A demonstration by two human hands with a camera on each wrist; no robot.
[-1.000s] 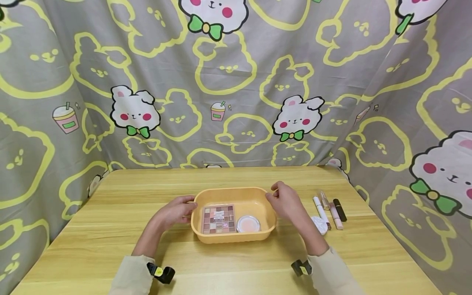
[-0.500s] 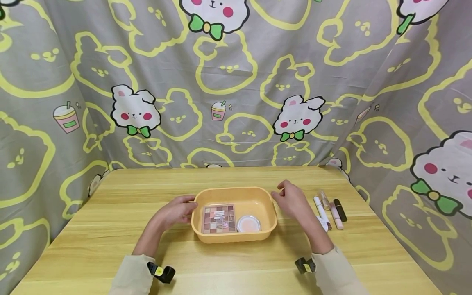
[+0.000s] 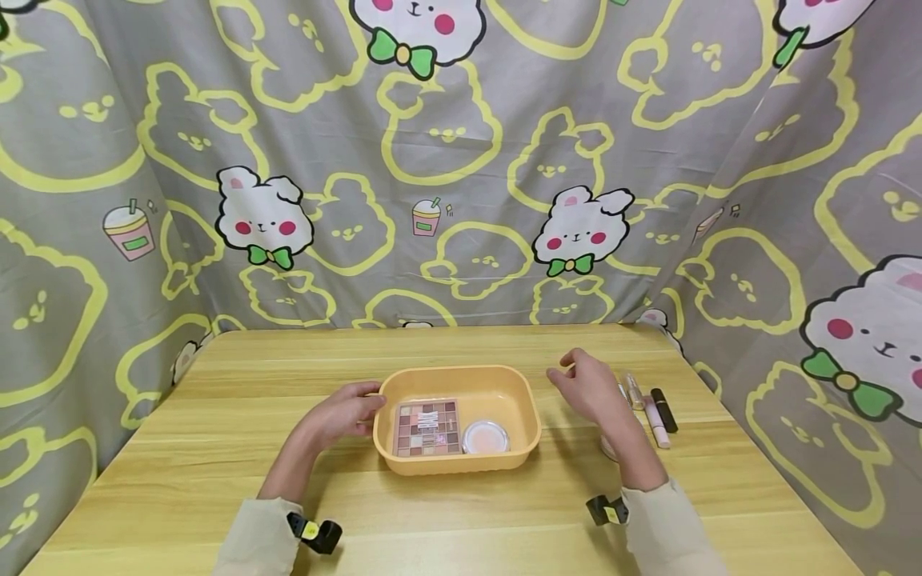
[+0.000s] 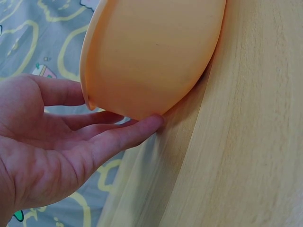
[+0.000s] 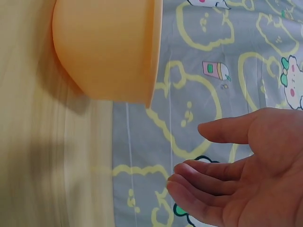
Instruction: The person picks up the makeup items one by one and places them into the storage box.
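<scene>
Nearest, two light beige cloth sleeves (image 3: 255, 538) come over the pale wooden bench (image 3: 432, 524). By the cuffs there are two black box-like devices (image 3: 314, 532), at eight and four o'clock from the basin; each carries a yellow sticker, and its marking is too small for reading.

In the middle of the bench sits the light orange, rounded-rectangular plastic basin (image 3: 454, 462). Inside it, at four o'clock, lies a round compact (image 3: 486, 438) with a clear rim and pale pink centre. Just beside, toward nine o'clock, lies a flat square palette (image 3: 426, 440) with many brown and pink squares; white lettering is on it, but I cannot read the words.

At nine o'clock the left hand (image 3: 347, 414) grips the basin's end, thumb on the rim and the other fingers against the wall underneath. Between two and three o'clock, the right hand (image 3: 589, 390) is apart from the basin, its fingers released and softly bent.

Toward three o'clock, beyond the right forearm, lie a pale pink tube (image 3: 657, 424), a black tube (image 3: 664, 410) and a transparent, gold-toned tube (image 3: 634, 392).

Farthest, at twelve o'clock, hangs a grey cloth curtain (image 3: 475, 200) printed with yellow outlines, white rabbits and pink cups.
</scene>
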